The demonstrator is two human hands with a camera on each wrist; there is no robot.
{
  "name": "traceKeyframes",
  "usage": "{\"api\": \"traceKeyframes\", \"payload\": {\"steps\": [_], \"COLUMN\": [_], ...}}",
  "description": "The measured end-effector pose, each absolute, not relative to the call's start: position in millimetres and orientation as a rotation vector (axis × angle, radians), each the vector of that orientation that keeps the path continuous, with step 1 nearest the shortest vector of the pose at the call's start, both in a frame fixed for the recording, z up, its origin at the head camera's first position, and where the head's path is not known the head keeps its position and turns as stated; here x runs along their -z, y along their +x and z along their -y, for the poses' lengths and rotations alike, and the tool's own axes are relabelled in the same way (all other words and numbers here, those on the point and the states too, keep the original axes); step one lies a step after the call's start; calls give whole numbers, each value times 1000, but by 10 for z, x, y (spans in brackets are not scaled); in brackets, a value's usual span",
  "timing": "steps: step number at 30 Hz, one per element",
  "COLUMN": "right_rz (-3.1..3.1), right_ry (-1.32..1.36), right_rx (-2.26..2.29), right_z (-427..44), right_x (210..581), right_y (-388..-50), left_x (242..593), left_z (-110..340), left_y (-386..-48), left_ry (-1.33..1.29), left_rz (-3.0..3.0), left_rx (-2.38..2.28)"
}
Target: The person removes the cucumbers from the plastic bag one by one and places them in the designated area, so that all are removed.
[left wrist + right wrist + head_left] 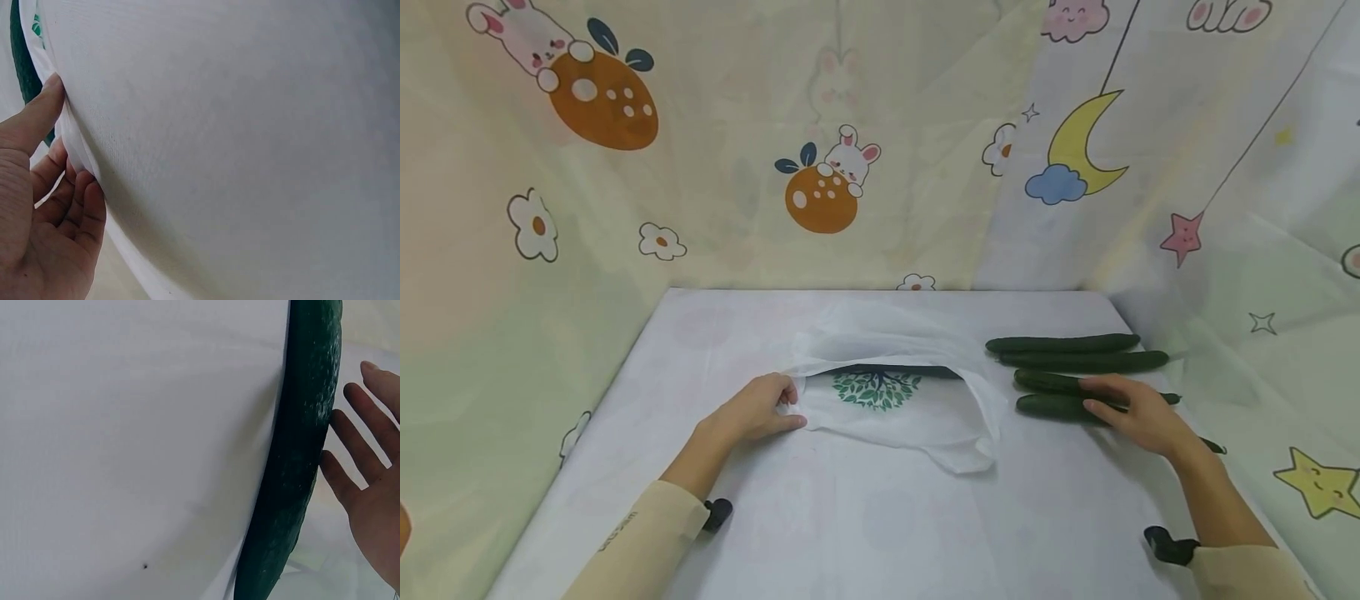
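Note:
My left hand (760,408) pinches the left edge of the white plastic bag (895,425) with a green tree print. The left wrist view shows the thumb and fingertips of this hand (56,187) on the bag's thin rim. A dark green cucumber (24,62) shows beyond the rim there, and a dark green strip is visible inside the bag's mouth in the head view. Over the cucumbers (1048,407) at the right, my right hand (1142,417) has its fingers spread. The right wrist view has its straight fingers (356,444) beside one long cucumber (294,450).
Two more cucumbers (1082,361) lie side by side behind the right hand. A cucumber tip (1213,447) pokes out beyond the right wrist. The white-covered table (865,533) meets a cartoon-printed curtain (722,167) at the back and sides.

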State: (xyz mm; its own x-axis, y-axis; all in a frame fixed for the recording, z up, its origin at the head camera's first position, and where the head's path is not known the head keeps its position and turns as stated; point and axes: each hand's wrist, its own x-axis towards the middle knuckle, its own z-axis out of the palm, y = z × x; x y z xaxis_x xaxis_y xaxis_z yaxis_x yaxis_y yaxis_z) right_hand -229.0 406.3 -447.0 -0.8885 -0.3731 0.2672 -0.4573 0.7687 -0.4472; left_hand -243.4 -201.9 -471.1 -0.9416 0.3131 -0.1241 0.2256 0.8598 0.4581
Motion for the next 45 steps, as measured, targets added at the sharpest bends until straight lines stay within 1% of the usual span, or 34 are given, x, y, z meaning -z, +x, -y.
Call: {"api": "traceKeyframes", "payload": {"steps": [13, 26, 35, 45], "right_rz": [2794, 2712, 2709, 2691], "right_ry": [602, 716, 760, 794], "right_rx": [-821, -880, -830, -929], "right_z": [-3769, -3510, -3417, -3255], "right_x": [4280, 4159, 4117, 4078], "right_y": [-2291, -2288, -2320, -2293], "left_x": [4662, 4664, 4668, 4706], "left_z": [1998, 1995, 2013, 2020], "left_y": [-2422, -2437, -2425, -2413], "left_ry": [408, 428, 451, 435], "left_rz": [-2827, -2846, -2842, -2840], "left_rx": [-680, -675, -693, -696]}}
